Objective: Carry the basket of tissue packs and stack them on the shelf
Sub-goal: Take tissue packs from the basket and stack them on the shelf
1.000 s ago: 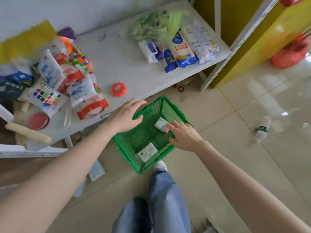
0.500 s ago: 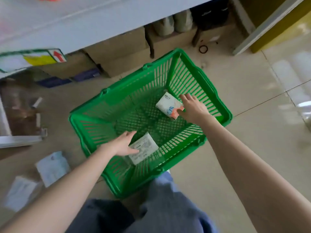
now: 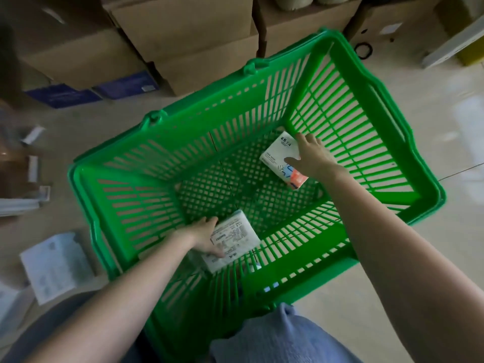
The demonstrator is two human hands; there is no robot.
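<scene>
A green plastic basket [image 3: 146, 203] stands on the floor right below me, filling the middle of the view. Two white tissue packs lie on its mesh bottom. My left hand [image 3: 203, 235] reaches in at the near left and closes its fingers around the edge of one tissue pack [image 3: 235, 238], which shows printed text. My right hand [image 3: 313, 159] is at the far right of the basket, fingers wrapped on the second tissue pack [image 3: 279, 159], white with a red and blue corner. The shelf top is out of view.
Cardboard boxes [image 3: 188, 40] sit under the shelf just behind the basket, with blue flat boxes [image 3: 86, 91] beside them. A loose white pack [image 3: 56, 263] and other packets lie on the tiled floor at the left. My knees in blue trousers [image 3: 277, 339] touch the basket's near side.
My head has dropped towards the basket, so the shelf top left the view. My left hand moved from the basket rim down onto the near pack. My right hand stays on the far pack.
</scene>
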